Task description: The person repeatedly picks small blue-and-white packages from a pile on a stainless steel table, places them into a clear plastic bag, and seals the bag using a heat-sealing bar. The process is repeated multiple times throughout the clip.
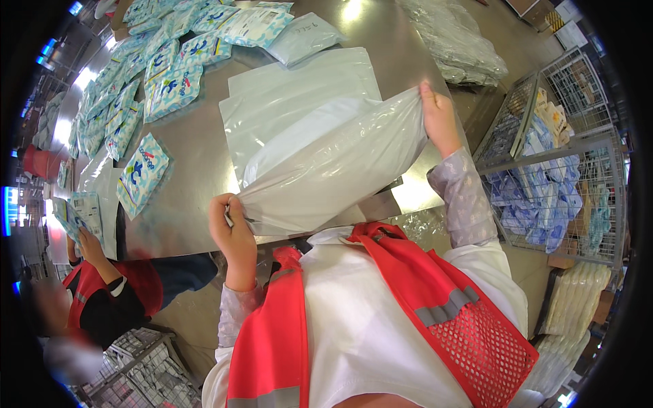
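Note:
A grey-white plastic mailing bag (pixel 333 173) is stretched between my two hands above the near edge of the metal table. My left hand (pixel 231 228) is closed on one of its corners. At the other end, my right hand (pixel 439 119) pinches the bag, fingers together and thumb uppermost. Wrinkles run from both grips toward the middle. Beneath and beyond it lies a stack of flat mailing bags (pixel 306 85), partly covered by the one I hold. A filled white bag (pixel 304 39) with handwriting rests against the stack's far edge.
Many blue-and-white soft packs (pixel 173 88) are heaped on the table (pixel 204 136) at the left. Clear plastic wrap (pixel 462 44) lies at the far right. Wire cages (pixel 551 177) hold blue packages on the right. A co-worker's hand (pixel 92 245) holds a pack at the left.

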`<state>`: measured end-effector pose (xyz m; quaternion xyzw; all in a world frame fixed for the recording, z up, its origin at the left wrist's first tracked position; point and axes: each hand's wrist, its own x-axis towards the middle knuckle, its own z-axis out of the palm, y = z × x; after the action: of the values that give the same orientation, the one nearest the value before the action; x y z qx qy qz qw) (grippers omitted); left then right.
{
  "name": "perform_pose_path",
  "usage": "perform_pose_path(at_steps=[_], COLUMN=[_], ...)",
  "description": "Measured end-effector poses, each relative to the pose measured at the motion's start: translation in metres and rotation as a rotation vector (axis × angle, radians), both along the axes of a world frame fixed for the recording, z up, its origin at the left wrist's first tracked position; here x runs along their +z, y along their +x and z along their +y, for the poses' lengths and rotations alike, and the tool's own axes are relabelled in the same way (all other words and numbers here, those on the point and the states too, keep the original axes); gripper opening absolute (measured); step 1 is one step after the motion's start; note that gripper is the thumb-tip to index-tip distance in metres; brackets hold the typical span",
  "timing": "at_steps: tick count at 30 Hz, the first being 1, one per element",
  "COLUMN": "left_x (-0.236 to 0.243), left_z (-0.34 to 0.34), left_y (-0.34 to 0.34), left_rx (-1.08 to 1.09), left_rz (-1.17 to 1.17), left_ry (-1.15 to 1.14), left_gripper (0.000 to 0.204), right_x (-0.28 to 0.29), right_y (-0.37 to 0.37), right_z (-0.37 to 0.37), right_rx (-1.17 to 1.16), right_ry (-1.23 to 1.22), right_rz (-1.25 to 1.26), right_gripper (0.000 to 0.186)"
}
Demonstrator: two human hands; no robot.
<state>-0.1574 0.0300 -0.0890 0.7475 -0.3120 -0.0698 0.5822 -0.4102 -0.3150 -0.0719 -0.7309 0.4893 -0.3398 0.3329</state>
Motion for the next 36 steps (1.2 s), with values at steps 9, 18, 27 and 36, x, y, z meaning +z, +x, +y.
perform_pose_path(at_steps=[9,18,27,36], left_x=[-0.029,-0.084,-0.041,-0.068], left_z=[-0.015,-0.013,-0.041,-0.056], left_y=[0.009,0.019,-0.047,-0.051], left_rx=[0.057,-0.216,0.121,0.064], left_rz=[0.923,1.17,0.509,0.846], left_ry=[-0.05,-0.135,-0.039,-0.051], left_gripper=[0.02,0.044,0.064,0.086], right_x=[-0.097,-0.134,-0.122,-0.142], right_y=[0.025,0.01,0.032,0.026], right_z=[0.008,0.012,0.027,0.059], right_rx=[0.308,0.27,0.501,0.339], right_ry=[0.465,0.524,0.095,0.683], right_rz=[0.173,0.243,0.087,-0.522], right_gripper=[0.063,0.079,0.07,0.064])
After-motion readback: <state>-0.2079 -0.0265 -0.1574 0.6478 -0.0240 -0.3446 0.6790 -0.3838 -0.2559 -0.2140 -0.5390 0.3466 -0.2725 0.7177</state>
